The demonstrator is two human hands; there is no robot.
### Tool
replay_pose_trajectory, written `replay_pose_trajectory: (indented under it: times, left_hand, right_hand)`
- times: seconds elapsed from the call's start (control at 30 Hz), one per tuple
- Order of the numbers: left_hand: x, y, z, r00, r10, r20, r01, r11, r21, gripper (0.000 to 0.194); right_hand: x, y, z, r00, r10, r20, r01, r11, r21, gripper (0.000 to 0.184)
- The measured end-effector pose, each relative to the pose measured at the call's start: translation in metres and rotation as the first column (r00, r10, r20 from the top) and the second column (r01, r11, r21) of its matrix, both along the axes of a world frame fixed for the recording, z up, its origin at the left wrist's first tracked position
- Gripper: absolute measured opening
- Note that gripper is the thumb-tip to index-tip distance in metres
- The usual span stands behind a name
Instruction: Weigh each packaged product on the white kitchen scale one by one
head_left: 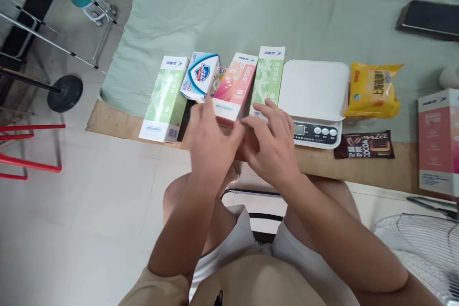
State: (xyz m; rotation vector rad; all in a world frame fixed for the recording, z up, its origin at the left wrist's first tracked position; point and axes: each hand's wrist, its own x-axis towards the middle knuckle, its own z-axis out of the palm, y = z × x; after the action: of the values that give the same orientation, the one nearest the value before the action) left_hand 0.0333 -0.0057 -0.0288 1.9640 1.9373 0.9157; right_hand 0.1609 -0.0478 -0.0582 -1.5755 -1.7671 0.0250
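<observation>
Pink box (pixel 234 87), white-ended, flower-printed, slanted; left hand (pixel 212 146), right hand (pixel 274 148) half-open at near end, any hold unclear.

head | both hands (pixel 241 138) at pink box (pixel 234 87) (tilted) | white scale (pixel 315 91) right

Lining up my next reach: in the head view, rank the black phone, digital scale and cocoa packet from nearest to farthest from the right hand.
From the right hand:
1. Digital scale, immediately to its right.
2. Cocoa packet, right of the scale, near the table edge.
3. Black phone, far right, farther back.
</observation>
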Motion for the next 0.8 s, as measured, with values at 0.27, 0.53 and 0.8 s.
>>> replay_pose_trajectory:
  times: [0.27, 0.53, 0.8]
  left_hand:
    - [0.01, -0.015, 0.029, 0.979, -0.083, 0.186, 0.02, 0.949, 0.316, 0.052]
    - [0.086, -0.02, -0.01, 0.933, -0.352, 0.077, 0.323, 0.911, 0.255, 0.052]
    - [0.11, -0.019, -0.011, 0.911, -0.391, 0.133, 0.386, 0.92, 0.064, 0.059]
  right_hand:
    - [0.023, -0.012, 0.019, 0.99, 0.067, -0.122, -0.049, 0.988, 0.146, 0.052]
    - [0.069, -0.027, 0.005, 0.985, -0.152, -0.077, 0.151, 0.988, -0.02, 0.076]
    - [0.096, -0.039, 0.007, 0.966, -0.254, -0.059, 0.247, 0.964, -0.103, 0.066]
